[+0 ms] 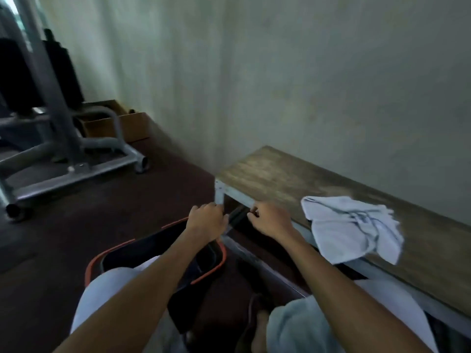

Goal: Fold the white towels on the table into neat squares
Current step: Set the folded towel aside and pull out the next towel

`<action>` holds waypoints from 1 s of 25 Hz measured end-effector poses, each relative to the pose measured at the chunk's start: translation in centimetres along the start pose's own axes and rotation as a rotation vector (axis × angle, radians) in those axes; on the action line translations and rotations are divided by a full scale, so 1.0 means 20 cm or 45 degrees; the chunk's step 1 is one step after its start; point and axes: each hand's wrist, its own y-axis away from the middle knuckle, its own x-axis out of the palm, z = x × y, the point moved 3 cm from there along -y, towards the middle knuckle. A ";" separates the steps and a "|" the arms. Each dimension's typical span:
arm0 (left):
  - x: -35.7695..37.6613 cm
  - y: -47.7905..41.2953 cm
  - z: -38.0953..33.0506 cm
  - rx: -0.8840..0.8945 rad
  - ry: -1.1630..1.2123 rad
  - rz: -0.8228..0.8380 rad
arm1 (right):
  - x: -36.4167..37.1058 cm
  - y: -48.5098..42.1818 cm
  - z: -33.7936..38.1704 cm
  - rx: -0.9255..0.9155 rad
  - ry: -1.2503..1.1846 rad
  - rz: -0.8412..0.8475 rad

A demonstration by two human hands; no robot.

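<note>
A crumpled white towel (354, 228) lies on the wooden table (280, 174), one corner hanging over the front edge. Another pale cloth (295, 324) rests on my right knee. My left hand (207, 221) is held out over the bin near the table's left front corner, fingers curled downward. My right hand (271, 221) hovers just left of the towel at the table's edge, fingers curled, not touching the towel. A dark shape lies between the two hands; whether either hand holds it is unclear. The picture is blurred.
A dark bin with an orange rim (216, 266) stands on the floor under my left forearm. Grey metal gym equipment (63, 149) and a cardboard box (132, 128) stand at the far left. A wall runs behind the table.
</note>
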 end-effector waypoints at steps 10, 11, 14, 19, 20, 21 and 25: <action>0.20 -0.20 -1.01 0.574 -0.028 0.122 | -0.20 0.53 -0.97 0.531 0.191 -0.043; 0.25 -0.22 -1.07 0.622 -0.045 0.135 | -0.18 0.56 -1.03 0.522 0.224 -0.032; 0.39 -0.31 -1.13 0.734 -0.092 0.096 | -0.08 0.59 -1.13 0.339 0.439 -0.054; 0.60 -0.54 -1.14 0.745 0.020 0.063 | 0.18 0.50 -1.17 0.245 0.561 -0.203; 0.65 -0.56 -1.14 0.777 -0.010 0.059 | 0.23 0.47 -1.15 0.236 0.566 -0.215; 0.69 -0.57 -1.14 0.810 -0.032 0.025 | 0.27 0.45 -1.14 0.233 0.589 -0.213; 0.73 -0.61 -1.13 0.953 0.067 -0.119 | 0.32 0.42 -1.15 0.169 0.625 -0.361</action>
